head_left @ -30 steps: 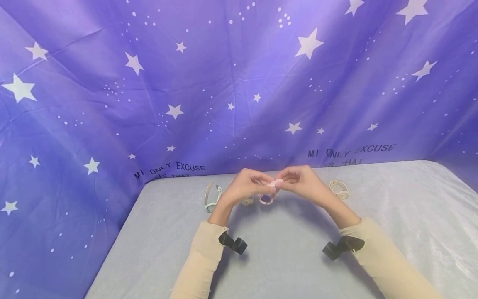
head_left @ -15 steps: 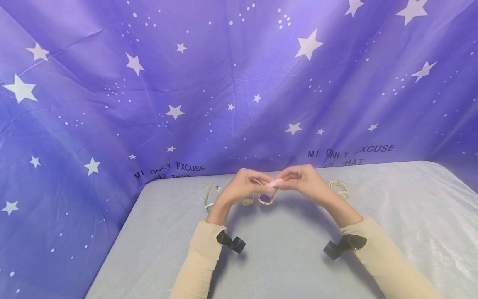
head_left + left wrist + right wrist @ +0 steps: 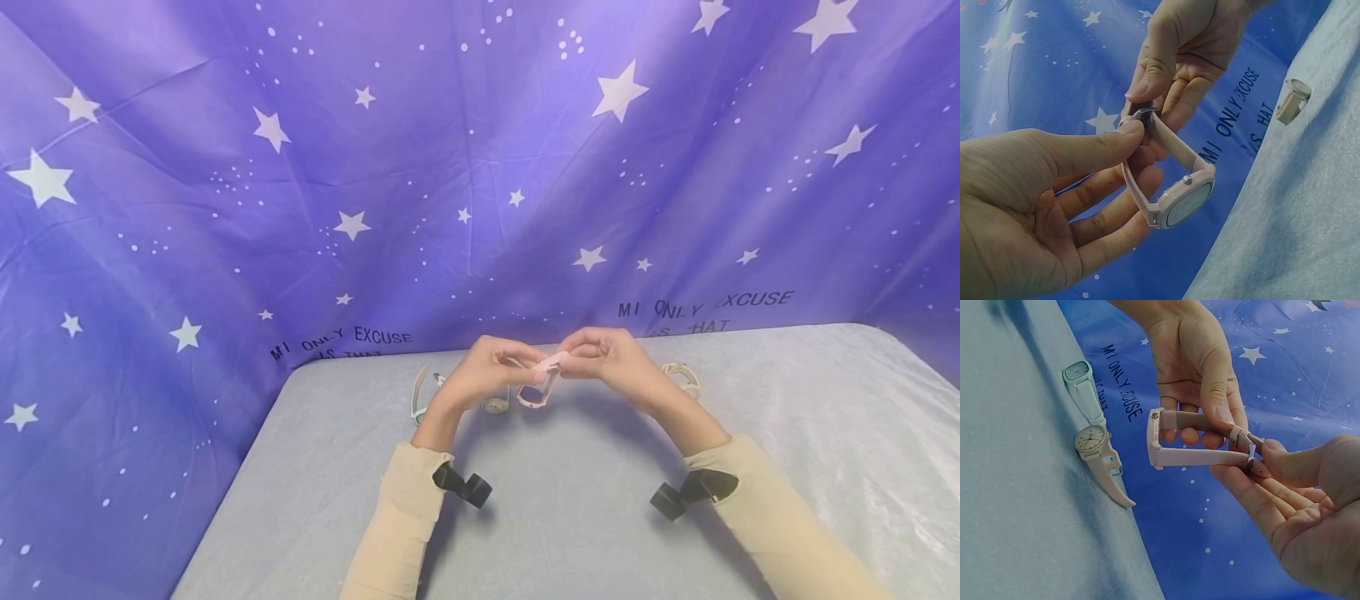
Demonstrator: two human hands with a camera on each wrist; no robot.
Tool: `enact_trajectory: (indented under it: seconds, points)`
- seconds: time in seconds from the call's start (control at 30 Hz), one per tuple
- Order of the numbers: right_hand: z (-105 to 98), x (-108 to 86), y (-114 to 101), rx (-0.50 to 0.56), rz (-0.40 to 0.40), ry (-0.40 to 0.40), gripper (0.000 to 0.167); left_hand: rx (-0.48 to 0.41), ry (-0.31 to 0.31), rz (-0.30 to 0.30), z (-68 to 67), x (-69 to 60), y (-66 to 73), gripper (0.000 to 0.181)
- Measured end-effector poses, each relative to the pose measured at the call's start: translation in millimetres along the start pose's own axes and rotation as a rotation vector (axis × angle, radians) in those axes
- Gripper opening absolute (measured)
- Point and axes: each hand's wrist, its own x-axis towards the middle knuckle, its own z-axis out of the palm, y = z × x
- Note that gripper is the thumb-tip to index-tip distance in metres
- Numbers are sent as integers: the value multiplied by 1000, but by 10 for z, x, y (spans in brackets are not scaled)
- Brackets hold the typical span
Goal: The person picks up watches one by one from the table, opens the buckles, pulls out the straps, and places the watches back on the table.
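A pale pink wristwatch [image 3: 534, 400] hangs above the table between both hands, its strap looped and its case lowest. My left hand [image 3: 480, 375] pinches the strap between thumb and fingers beside the metal buckle [image 3: 1146, 113]. From the other side, my right hand [image 3: 611, 367] pinches the strap end between thumb and forefinger, close to that buckle. In the right wrist view the strap end passes through the buckle [image 3: 1250, 452]; whether the pin sits in a hole I cannot tell. The watch face [image 3: 1190, 205] is turned away from the strap loop.
On the grey cloth-covered table [image 3: 555, 517], a mint-green watch [image 3: 1077, 374] and a beige watch [image 3: 1092, 442] lie left of the hands. Another beige watch [image 3: 684, 379] lies to the right. Behind the table hangs a purple-blue star curtain [image 3: 450, 167].
The right hand has risen slightly, and its fingers have shifted on the strap end. The pink watch has tilted a little, with more of its loop showing. The left hand barely moves.
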Motion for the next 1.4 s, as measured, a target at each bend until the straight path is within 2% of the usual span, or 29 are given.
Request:
enact_trajectory:
  seconds: [0.33,0.6,0.8,1.0,1.2,1.4]
  points:
    - [-1,-22,-6,48,-13,-6,24,3,25,-32,4,-9,23,32]
    - [-7,-13,9,16,-3,-7,30,78,27,-1,2,2,31,29]
    - [21,-14,17,32,-34,-12,34,160,16,31,22,15,35,27]
    - [48,-22,9,61,-55,1,26,157,8,36,58,32,27,28]
    - [62,-25,-10,53,-65,3,22,166,51,61,103,44,27,23]
    - [81,-30,-25,27,-65,7,27,189,79,79,141,48,33,19]
